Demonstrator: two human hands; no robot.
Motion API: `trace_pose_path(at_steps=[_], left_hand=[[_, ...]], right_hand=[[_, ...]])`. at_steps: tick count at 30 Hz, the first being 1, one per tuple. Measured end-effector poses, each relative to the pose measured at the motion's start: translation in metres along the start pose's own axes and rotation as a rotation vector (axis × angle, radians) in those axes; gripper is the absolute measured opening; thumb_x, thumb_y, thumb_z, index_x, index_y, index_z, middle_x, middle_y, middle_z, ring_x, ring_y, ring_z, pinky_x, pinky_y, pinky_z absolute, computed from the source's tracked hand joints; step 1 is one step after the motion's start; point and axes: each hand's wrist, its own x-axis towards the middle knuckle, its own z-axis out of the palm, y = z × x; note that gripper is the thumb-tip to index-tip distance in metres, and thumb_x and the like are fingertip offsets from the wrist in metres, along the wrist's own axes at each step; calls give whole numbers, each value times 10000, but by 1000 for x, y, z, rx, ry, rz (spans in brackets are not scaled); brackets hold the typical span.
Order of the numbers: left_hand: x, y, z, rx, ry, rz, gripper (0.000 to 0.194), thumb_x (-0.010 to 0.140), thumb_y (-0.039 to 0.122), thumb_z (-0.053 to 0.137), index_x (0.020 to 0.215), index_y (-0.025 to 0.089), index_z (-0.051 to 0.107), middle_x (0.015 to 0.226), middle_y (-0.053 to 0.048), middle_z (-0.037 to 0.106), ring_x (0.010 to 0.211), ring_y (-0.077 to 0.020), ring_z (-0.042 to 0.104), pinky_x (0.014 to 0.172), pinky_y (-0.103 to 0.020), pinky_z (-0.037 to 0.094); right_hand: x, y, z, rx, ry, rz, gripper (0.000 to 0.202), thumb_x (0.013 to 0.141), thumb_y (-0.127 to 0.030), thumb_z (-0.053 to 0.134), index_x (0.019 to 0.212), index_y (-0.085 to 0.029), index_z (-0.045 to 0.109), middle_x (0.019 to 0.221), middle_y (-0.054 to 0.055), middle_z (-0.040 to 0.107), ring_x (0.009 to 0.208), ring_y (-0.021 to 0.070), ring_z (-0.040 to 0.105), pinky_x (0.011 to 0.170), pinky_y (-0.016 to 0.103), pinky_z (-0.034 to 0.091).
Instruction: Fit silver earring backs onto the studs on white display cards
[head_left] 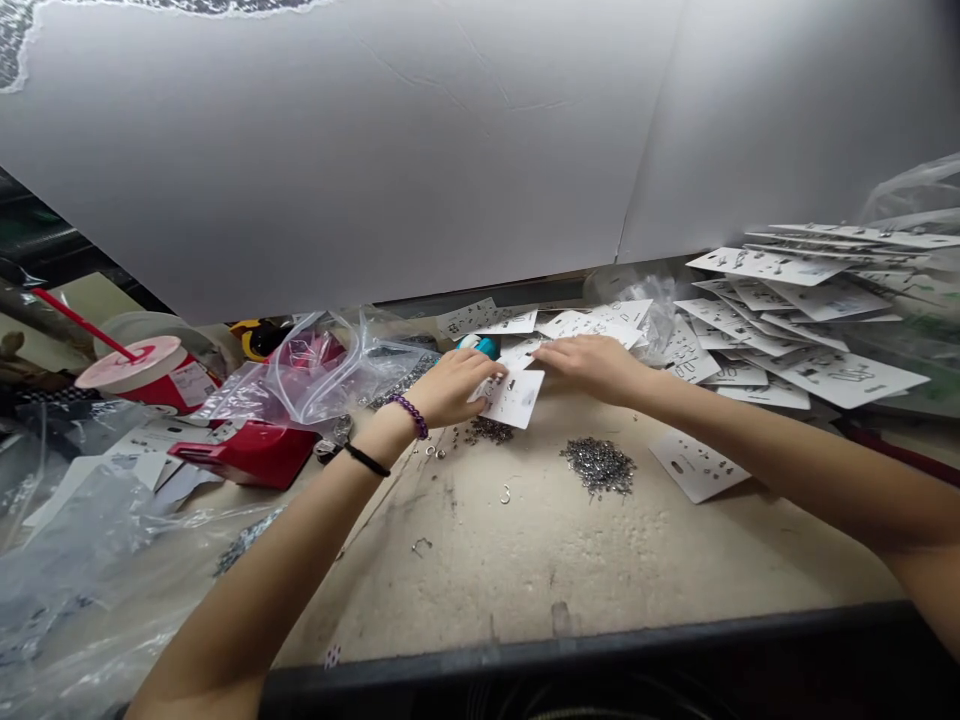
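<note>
My left hand [456, 386], with a purple beaded bracelet and a black band at the wrist, is closed on the edge of a white jewelry card [517, 402]. The card is tilted above a small dark pile of metal pieces [491, 431]. Over the cards at the back, my right hand [589, 362] has its fingers stretched to the left, tips at a white card [517, 352]; its thumb is hidden. Just behind my left fingers sits a teal and white object [484, 345], partly covered.
A heap of small metal parts [600, 466] and a card with jewelry [697, 466] lie on the table [525, 560]. Stacked cards [795, 320] rise at right. Zip bags [322, 370], a red scoop-like piece [259, 455] and a cup with straw [154, 375] stand left.
</note>
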Motion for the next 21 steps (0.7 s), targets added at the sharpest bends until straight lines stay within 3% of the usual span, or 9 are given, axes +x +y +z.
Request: trace_pose_path(at_steps=[4,7,10,14,21], left_hand=[[5,0,1,-70,150,-130,414,777,285,460,1186,223,441,1042,-51,602,1006,-223,485,875,-383,377],[19,-1,4,-82,279,-219,535,771,287,466,1282,185,347,1026,-57,607,995,-229,480,875,-383,379],[39,-2,6,-17,332,-286,502,803,230,387,1293,131,337,1027,-74,598,997,-217,476,884,-355,374],[59,-3,12,55,288,-308,430,822,278,362,1223,137,429,1084,-103,568,1028,-246,464,883,-376,366],[62,-3,29,116,127,-335,625,690,560,504,1162,150,494,1157,-150,556,1151,-359,374,940,-488,294]], right_hand=[[5,16,-8,24,105,132,441,857,-66,290,1251,-193,444,1218,56,556,1016,215,567,675,335,508],[15,20,-14,93,244,232,450,856,-73,283,1267,-182,429,1249,52,530,1030,206,558,742,342,504],[27,20,-18,206,386,312,423,855,-92,308,1246,-157,456,1216,61,552,1024,212,556,811,354,484],[43,22,-16,250,455,331,433,853,-97,292,1251,-156,451,1221,50,547,1042,196,545,856,323,458],[61,33,-17,174,268,103,436,867,-159,330,1287,-233,420,1203,36,556,1060,188,519,803,303,456]])
